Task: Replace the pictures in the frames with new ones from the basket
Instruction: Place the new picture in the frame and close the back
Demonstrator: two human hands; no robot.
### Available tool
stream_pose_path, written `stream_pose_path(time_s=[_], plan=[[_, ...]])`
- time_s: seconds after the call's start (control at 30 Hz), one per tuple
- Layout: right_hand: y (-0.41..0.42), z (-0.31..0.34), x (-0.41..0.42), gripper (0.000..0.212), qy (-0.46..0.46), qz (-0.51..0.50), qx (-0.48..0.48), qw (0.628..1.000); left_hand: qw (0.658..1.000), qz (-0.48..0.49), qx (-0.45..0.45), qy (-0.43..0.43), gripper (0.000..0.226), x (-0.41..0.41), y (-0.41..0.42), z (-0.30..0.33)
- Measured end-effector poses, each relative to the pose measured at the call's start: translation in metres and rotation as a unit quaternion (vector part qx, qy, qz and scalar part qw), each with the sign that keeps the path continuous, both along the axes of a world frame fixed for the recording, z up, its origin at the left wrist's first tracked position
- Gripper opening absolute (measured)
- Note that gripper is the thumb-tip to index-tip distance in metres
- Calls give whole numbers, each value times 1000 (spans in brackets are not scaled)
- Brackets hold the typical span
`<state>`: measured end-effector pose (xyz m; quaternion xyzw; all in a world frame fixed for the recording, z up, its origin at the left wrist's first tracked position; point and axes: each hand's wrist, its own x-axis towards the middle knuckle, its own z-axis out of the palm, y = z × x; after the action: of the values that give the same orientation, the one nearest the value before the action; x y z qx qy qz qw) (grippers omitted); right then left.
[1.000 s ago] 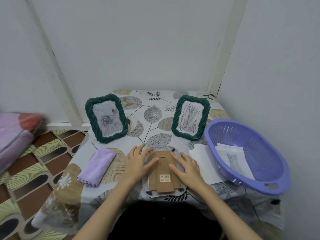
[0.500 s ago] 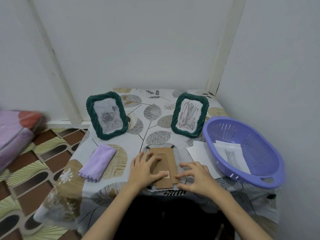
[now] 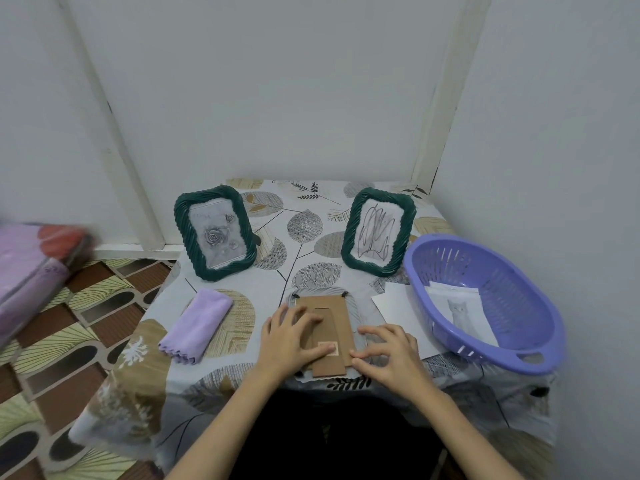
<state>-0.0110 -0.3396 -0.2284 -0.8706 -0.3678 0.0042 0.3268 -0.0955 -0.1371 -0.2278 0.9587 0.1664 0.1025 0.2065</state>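
Three frames are seen: two green ones stand upright at centre left [image 3: 215, 233] and centre right [image 3: 378, 231], while a third lies face down [image 3: 325, 336] at lower centre, its brown backing uppermost. The left hand [image 3: 289, 341] is laid on that backing with fingers fairly flat; the right hand [image 3: 388, 351] is set at its right edge, fingers loosely bent, nothing gripped. Opening the back appears to be in hand. Next, the backing's clips need releasing. New pictures [image 3: 459, 311] wait in the purple basket [image 3: 540, 362] at right.
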Motion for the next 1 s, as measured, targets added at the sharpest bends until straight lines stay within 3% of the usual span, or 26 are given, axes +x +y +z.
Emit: stream_pose_path(time_s=[0.33,0.53,0.67,0.8,1.0], plan=[[8,-1,2,40,-8,-24,-5,1000,1000,1,2,-2,109,-1,-1,0],[15,12,-17,64,-12,-43,-87,995,998,-21,-55,-8,109,-4,2,3],[19,10,-26,73,7,-51,-156,986,988,-66,-127,-48,93,-19,17,1],[20,7,-26,77,24,-54,-159,986,983,-135,-119,-38,84,-39,25,-4],[22,5,-25,75,34,-56,-142,988,984,-133,-109,-54,67,-40,26,-6]])
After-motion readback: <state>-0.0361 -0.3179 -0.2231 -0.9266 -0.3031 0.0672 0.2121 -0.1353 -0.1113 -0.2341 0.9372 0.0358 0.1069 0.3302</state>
